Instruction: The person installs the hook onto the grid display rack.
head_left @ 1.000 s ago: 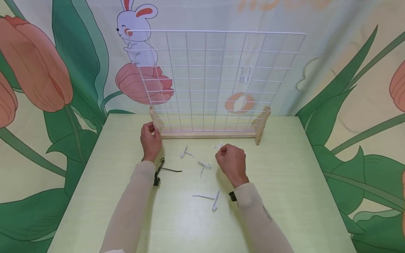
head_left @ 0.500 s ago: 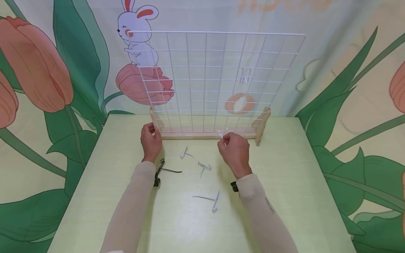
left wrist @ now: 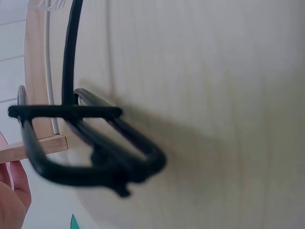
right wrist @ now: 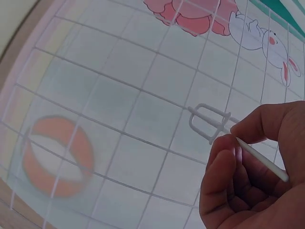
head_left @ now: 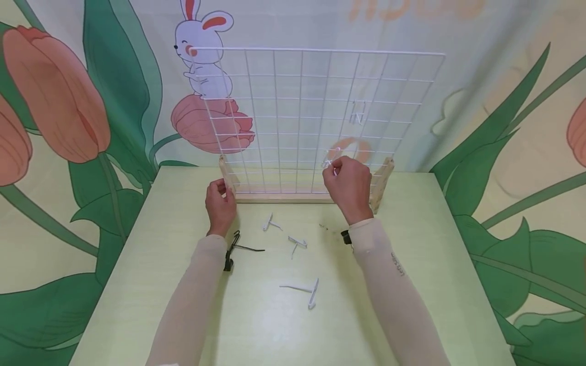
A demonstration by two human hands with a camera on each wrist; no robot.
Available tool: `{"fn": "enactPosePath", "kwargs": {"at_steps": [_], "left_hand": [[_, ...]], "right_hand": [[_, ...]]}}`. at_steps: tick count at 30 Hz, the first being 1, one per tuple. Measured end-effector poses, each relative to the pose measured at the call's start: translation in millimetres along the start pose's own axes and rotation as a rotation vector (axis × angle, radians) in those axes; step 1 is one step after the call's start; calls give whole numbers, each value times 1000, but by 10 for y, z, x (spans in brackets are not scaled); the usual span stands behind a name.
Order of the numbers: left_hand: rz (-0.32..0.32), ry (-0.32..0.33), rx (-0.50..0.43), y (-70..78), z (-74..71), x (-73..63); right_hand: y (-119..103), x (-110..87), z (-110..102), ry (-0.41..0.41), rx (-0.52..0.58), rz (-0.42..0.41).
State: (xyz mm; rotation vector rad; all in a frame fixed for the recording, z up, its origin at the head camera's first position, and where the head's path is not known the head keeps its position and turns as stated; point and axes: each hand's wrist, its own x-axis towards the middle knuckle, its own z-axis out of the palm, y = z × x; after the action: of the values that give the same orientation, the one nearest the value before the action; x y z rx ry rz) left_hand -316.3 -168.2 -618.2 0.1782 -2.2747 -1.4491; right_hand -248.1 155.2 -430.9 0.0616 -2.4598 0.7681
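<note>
My right hand (head_left: 350, 188) pinches a white wire hook (right wrist: 205, 119) by its stem between thumb and fingertips. The hook's looped end points at the white wire grid (head_left: 316, 50), overlapping its lower right part in the head view. At the grid's left end, my left hand (head_left: 221, 207) grips the wooden foot (head_left: 227, 173) of the stand; the left wrist view catches only some fingers under the wood. Beside the left forearm lies a black hook (head_left: 247, 248), large in the left wrist view. Another white hook (head_left: 358, 116) hangs on the grid, upper right.
Three white hooks lie on the table (head_left: 403, 284) between the forearms: one (head_left: 271, 222) near the stand, one (head_left: 297, 242) in the middle, one (head_left: 313, 294) closer to me. A wooden base bar (head_left: 284, 197) runs under the grid, with a printed curtain behind.
My right hand has picked the white hook up from the table in front of the stand and raised it forward to the grid. The left hand stays on the wooden foot.
</note>
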Motion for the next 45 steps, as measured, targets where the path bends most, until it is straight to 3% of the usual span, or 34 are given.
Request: {"fn": "enactPosePath", "kwargs": {"at_steps": [8,22,35,45], "left_hand": [[-5,-5,12,27,-18,-30],[-19,-11,17,39,-38,-10],[-2,-16,14,44,-43,-8],[10,-7,20,18,-42,-5]], "right_hand": [[-79,216,-51,2,-5,1],[-247,394,-125,-19,-17,17],[-303,585,-195,11,-26,13],[-284,655,-158,-16,-35,76]]}}
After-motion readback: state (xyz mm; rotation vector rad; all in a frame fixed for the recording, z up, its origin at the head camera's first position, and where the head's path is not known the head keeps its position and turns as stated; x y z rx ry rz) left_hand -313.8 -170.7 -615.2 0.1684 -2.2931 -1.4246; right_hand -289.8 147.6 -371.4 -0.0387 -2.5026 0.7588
